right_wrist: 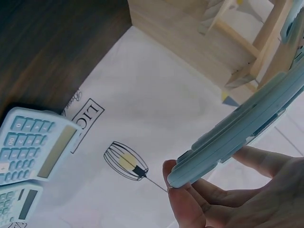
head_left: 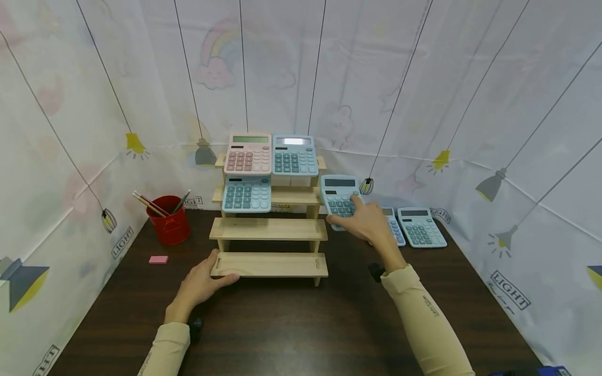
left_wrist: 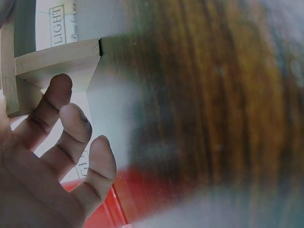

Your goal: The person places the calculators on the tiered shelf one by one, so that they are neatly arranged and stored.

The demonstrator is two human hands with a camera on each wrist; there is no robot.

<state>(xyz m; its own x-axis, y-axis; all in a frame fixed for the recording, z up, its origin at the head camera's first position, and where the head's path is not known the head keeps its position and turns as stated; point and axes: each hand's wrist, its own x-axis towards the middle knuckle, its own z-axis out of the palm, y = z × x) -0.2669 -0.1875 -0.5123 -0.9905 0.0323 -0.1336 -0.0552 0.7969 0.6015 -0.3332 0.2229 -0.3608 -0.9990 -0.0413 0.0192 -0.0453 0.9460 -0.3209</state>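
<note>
My right hand (head_left: pixel 367 222) holds a light-blue calculator (head_left: pixel 339 181) in the air, just right of a stepped wooden display stand (head_left: pixel 268 230). In the right wrist view, the calculator (right_wrist: pixel 237 126) appears edge-on between the thumb and fingers. At the stand's lower left corner, my left hand (head_left: pixel 199 282) grips the end of the bottom step, thumb along its front edge. In the left wrist view, the left hand's (left_wrist: pixel 57 156) other fingers are bent beside the stand's end piece (left_wrist: pixel 61 57). A pink calculator (head_left: pixel 247 154) and a blue calculator (head_left: pixel 295 156) lean on the top step; another blue calculator (head_left: pixel 246 194) occupies the second step's left.
Two more blue calculators (head_left: pixel 421 228) (head_left: pixel 394 230) lie on the dark table (head_left: pixel 291 329) at the right, the nearer one partly behind my right arm. Leftward stand a red bucket (head_left: pixel 170 227) with pencils and a pink eraser (head_left: pixel 158 259). Printed cloth (head_left: pixel 376 78) encloses the table.
</note>
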